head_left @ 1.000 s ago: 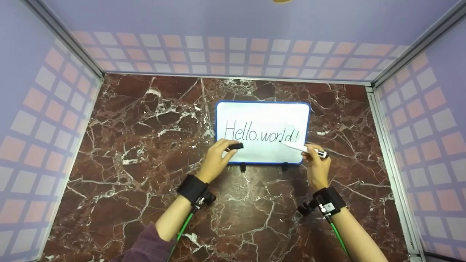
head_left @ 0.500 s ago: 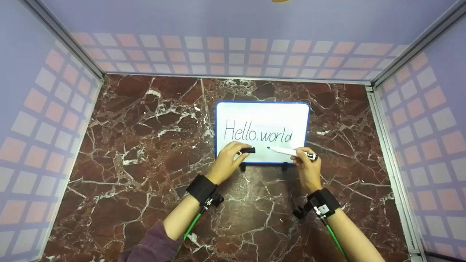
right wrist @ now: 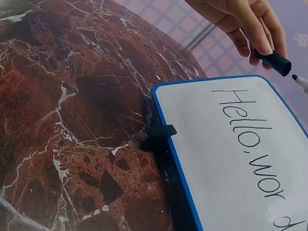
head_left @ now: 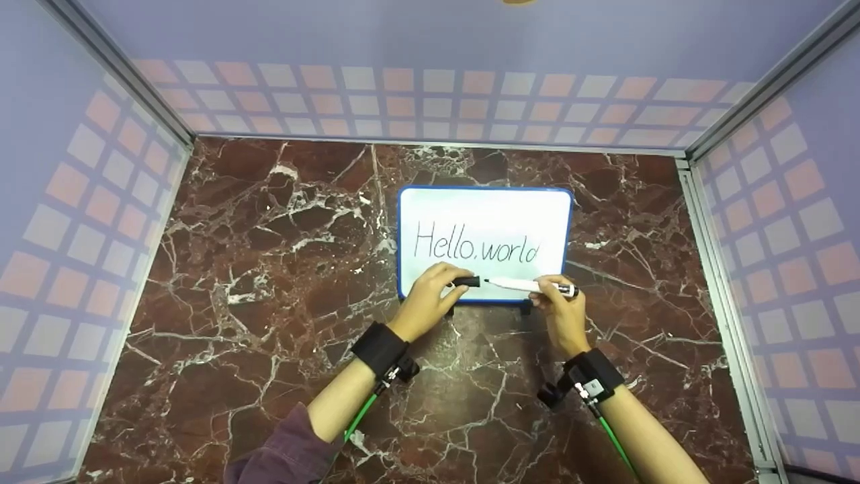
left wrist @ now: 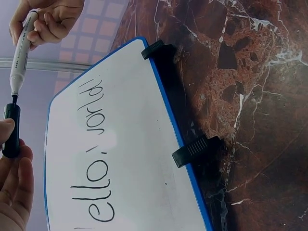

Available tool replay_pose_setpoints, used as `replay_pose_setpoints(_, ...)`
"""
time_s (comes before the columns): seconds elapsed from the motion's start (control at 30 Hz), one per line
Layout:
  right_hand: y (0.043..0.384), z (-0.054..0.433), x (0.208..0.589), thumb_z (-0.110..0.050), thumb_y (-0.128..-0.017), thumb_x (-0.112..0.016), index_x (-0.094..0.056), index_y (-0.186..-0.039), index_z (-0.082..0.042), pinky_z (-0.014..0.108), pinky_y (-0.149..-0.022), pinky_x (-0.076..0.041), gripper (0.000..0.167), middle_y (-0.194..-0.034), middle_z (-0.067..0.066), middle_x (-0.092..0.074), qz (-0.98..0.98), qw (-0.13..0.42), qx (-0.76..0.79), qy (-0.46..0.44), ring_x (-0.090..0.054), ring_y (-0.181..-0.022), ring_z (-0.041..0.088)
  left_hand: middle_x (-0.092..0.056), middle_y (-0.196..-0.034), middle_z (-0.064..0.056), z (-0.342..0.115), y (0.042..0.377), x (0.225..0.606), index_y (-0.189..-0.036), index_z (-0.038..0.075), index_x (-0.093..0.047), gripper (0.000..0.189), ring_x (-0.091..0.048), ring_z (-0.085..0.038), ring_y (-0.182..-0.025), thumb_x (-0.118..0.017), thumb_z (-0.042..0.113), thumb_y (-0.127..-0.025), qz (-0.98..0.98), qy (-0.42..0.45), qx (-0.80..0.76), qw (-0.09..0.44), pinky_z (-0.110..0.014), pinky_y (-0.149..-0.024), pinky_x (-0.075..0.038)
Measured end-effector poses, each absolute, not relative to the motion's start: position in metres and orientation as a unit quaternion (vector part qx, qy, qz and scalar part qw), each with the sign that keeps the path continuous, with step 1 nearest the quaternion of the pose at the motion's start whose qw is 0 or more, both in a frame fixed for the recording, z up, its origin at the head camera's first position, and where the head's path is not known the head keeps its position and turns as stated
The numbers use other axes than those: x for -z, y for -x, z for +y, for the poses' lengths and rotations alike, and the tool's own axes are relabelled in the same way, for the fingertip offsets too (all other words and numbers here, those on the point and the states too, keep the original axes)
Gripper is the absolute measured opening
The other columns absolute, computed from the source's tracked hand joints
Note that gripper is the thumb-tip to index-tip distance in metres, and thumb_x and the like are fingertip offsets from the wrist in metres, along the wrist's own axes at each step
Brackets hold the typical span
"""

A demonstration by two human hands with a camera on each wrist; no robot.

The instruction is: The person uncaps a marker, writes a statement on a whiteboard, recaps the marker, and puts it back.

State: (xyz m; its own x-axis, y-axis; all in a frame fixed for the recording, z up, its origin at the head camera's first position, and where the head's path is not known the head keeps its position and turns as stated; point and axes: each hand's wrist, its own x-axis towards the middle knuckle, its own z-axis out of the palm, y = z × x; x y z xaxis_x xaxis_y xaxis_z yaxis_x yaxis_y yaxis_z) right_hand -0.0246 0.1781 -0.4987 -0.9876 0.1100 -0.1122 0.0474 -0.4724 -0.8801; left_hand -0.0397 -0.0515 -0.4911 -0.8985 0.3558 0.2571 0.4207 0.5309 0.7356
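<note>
My left hand [head_left: 424,304] pinches a black marker cap [head_left: 467,281] between thumb and fingers, its mouth facing right. From the other side my right hand [head_left: 564,312] grips a white marker [head_left: 517,285] by its rear part, the black tip pointing left at the cap's mouth. In the left wrist view the tip of the marker [left wrist: 20,62] is right at the mouth of the cap [left wrist: 11,130]; the right wrist view shows a small gap there. Both are held over the lower part of a blue-framed whiteboard [head_left: 484,208], which bears the handwritten words "Hello, world!" [right wrist: 248,132].
Black clip-like feet [left wrist: 195,150] hold the board's lower edge on the dark red marbled table [head_left: 282,269]. Lilac walls with pink and white squares [head_left: 437,101] enclose the table at the back and sides. Green cables [head_left: 611,437] run from both wrist straps.
My right hand has moved left and slightly down with the marker, away from the writing. My left hand has moved right with the cap, so tip and cap have come close together.
</note>
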Motion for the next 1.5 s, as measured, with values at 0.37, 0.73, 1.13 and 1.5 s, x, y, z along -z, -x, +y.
replay_pose_setpoints(0.37, 0.024, 0.174, 0.502, 0.005, -0.088, -0.050, -0.066, -0.075, -0.009, 0.014, -0.048, -0.044, 0.025, -0.059, -0.001, -0.064, -0.537, 0.001, -0.840, 0.072, -0.056, -0.051, 0.006, -0.064, -0.102, -0.004, -0.047, 0.037, 0.491, -0.110, 0.011, -0.065, 0.024, -0.060, -0.016, -0.095, -0.058, 0.021, -0.089, -0.873, 0.230, 0.429, 0.023, -0.027, -0.087, -0.052)
replay_pose_setpoints(0.73, 0.023, 0.175, 0.501, 0.006, -0.087, -0.051, -0.068, -0.077, -0.009, 0.015, -0.052, -0.049, 0.025, -0.062, 0.000, -0.067, -0.546, -0.034, -0.836, 0.048, -0.059, -0.054, 0.007, -0.064, -0.102, -0.006, -0.045, 0.035, 0.490, -0.109, 0.008, -0.065, 0.024, -0.059, -0.018, -0.099, -0.057, 0.020, -0.089, -0.858, 0.257, 0.443, 0.023, -0.028, -0.093, -0.049)
replay_pose_setpoints(1.13, 0.021, 0.183, 0.507, 0.000, -0.087, -0.057, -0.070, -0.085, -0.009, 0.017, -0.056, -0.051, 0.016, -0.068, 0.000, -0.070, -0.558, -0.069, -0.827, 0.007, -0.063, -0.059, 0.008, -0.065, -0.102, -0.010, -0.046, 0.036, 0.485, -0.106, 0.005, -0.066, 0.026, -0.061, -0.021, -0.099, -0.058, 0.021, -0.088, -0.845, 0.271, 0.461, 0.017, -0.031, -0.092, -0.050)
replay_pose_setpoints(1.5, 0.024, 0.184, 0.507, -0.011, -0.085, -0.064, -0.070, -0.089, -0.008, 0.017, -0.058, -0.052, 0.008, -0.071, -0.001, -0.069, -0.549, -0.085, -0.832, -0.011, -0.063, -0.062, 0.006, -0.065, -0.095, -0.009, -0.047, 0.038, 0.475, -0.104, 0.004, -0.068, 0.024, -0.062, -0.018, -0.089, -0.060, 0.017, -0.087, -0.835, 0.299, 0.459, 0.046, -0.027, -0.081, -0.053)
